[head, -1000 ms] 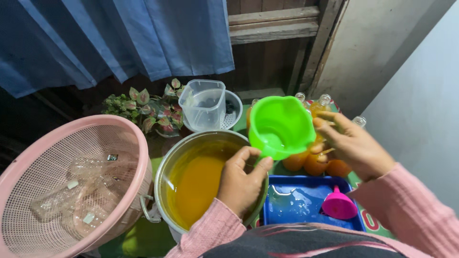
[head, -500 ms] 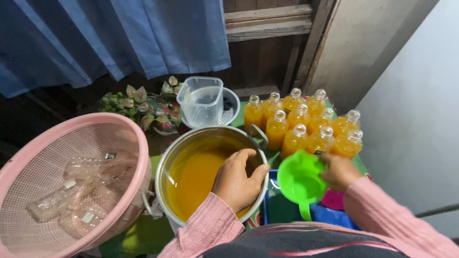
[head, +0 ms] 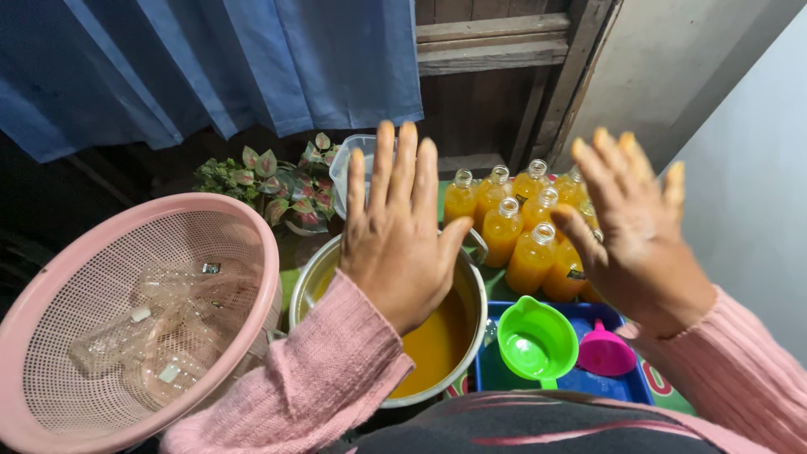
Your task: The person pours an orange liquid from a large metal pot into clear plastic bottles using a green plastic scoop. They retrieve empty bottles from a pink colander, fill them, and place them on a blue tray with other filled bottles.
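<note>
My left hand (head: 398, 227) is raised flat, fingers spread, above a metal pot (head: 476, 290) of orange liquid (head: 433, 345). My right hand (head: 636, 227) is raised the same way, fingers apart, over several open bottles of orange drink (head: 513, 227). Neither hand holds anything. A green scoop with a handle (head: 536, 340) lies in a blue tray (head: 487, 370), beside a pink funnel (head: 604, 353), just below my right hand. Pink sleeves cover both arms.
A large pink mesh basket (head: 126, 311) with several empty clear bottles stands at the left. A clear plastic jug (head: 343, 168) and a leafy potted plant (head: 269, 181) sit behind the pot. Blue curtain and a wooden frame are behind; a pale wall rises at the right.
My right hand has set the green scoop down in the blue tray and let go. Both hands have lifted with palms out and fingers spread; the left hand has left the pot rim.
</note>
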